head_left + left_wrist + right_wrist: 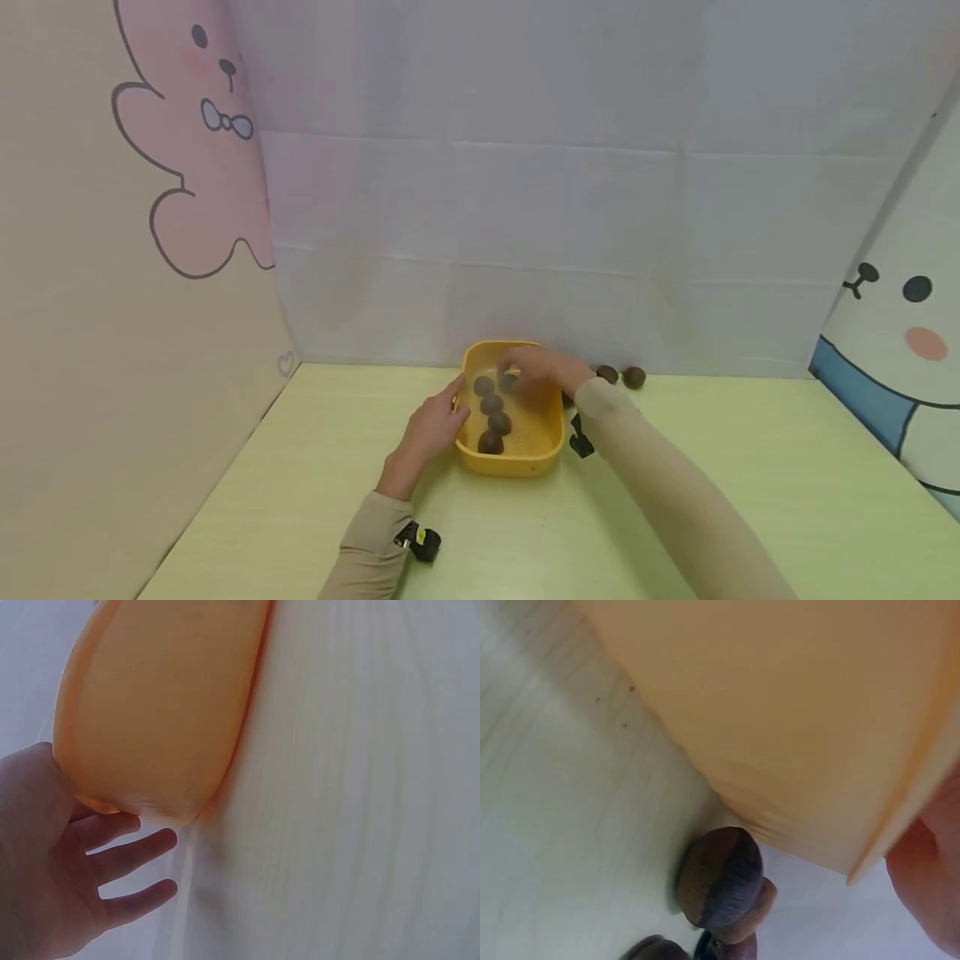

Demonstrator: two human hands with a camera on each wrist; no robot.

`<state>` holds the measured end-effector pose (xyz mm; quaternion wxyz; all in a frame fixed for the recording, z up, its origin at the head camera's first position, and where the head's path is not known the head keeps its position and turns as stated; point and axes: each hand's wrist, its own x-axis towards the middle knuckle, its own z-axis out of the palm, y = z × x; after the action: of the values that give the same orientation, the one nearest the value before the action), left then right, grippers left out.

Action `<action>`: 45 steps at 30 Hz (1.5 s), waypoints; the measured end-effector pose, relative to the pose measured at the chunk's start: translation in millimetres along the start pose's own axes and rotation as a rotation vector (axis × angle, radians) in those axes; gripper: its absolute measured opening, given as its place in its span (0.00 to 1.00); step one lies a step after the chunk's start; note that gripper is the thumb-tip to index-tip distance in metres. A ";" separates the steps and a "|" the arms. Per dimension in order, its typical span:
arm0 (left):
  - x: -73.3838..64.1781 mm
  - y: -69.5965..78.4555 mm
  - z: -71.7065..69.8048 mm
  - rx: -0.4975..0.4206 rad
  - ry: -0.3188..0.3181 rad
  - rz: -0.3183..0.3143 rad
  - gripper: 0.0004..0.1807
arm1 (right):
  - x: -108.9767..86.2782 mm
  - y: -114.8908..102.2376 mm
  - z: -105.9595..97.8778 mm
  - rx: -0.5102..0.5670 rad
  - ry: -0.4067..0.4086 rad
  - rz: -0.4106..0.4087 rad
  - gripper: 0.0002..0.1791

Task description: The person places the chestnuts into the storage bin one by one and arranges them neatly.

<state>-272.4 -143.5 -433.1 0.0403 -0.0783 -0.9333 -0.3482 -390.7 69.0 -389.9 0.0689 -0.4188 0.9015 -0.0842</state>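
A yellow plastic basin (510,465) stands on the table near the back wall. Several brown chestnuts (491,405) lie inside it, mostly along its left side. My left hand (433,425) holds the basin's left rim between thumb and fingers; in the left wrist view the other fingers spread below its end. Over the right rim reaches my right hand (542,368), blurred, with its fingertips down inside close to a chestnut (508,383). Whether they grip it is hidden. The right wrist view shows only part of that hand beyond the rim.
Outside the basin, to its right, more chestnuts (633,377) lie by the back wall; one chestnut (721,877) sits close to the basin's outer side. A pale wall covering (360,317) rises behind, and printed panels stand at left and right.
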 end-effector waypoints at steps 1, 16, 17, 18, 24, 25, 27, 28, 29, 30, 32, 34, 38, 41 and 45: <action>0.6 -0.2 0.4 0.001 -0.001 0.005 0.33 | -2.5 0.0 -2.3 0.006 0.024 0.000 0.11; 3.2 4.0 -3.0 0.027 0.012 0.007 0.33 | -42.4 11.9 -30.6 0.082 0.220 -0.014 0.10; 3.4 3.8 -3.0 0.028 0.013 0.008 0.33 | -44.3 12.8 -31.0 0.094 0.221 -0.011 0.10; 3.6 3.4 -2.9 0.028 0.014 0.006 0.33 | -46.3 13.7 -31.4 0.102 0.220 -0.008 0.11; 4.3 2.3 -2.9 0.030 0.023 0.007 0.33 | -59.3 16.4 -34.0 0.124 0.240 0.013 0.11; 4.4 2.4 -3.1 0.029 0.021 0.010 0.33 | -61.4 16.8 -34.2 0.126 0.248 0.018 0.11; 4.0 2.5 -3.2 0.021 0.016 0.009 0.33 | -65.1 18.1 -34.1 0.138 0.261 0.029 0.12; 3.4 2.6 -3.4 0.018 0.013 0.005 0.33 | -67.1 19.0 -33.9 0.142 0.265 0.031 0.12; 3.0 2.4 -3.4 0.017 0.011 0.002 0.33 | -69.1 19.9 -33.5 0.146 0.271 0.034 0.12; 2.9 2.4 -3.5 0.018 0.011 0.004 0.33 | -71.4 21.4 -32.8 0.149 0.275 0.036 0.12; 2.7 2.0 -3.2 0.013 0.010 -0.002 0.33 | -76.8 24.6 -31.6 0.166 0.284 0.046 0.13; 3.1 2.0 -2.9 0.014 0.011 0.004 0.33 | -83.0 28.4 -30.7 0.189 0.300 0.056 0.13; 5.1 1.1 -0.6 0.012 0.014 0.012 0.33 | -95.2 38.0 -28.1 0.233 0.325 0.088 0.13; 3.9 0.6 0.4 0.007 0.011 0.007 0.33 | -102.7 44.0 -24.6 0.247 0.320 0.093 0.13; 1.5 0.3 0.5 0.004 0.006 0.006 0.33 | -111.8 47.9 -19.1 0.266 0.303 0.101 0.12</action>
<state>-273.9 -142.8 -433.1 0.0440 -0.0799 -0.9336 -0.3464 -358.5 187.0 -375.3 -0.0087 -0.3431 0.9023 -0.2609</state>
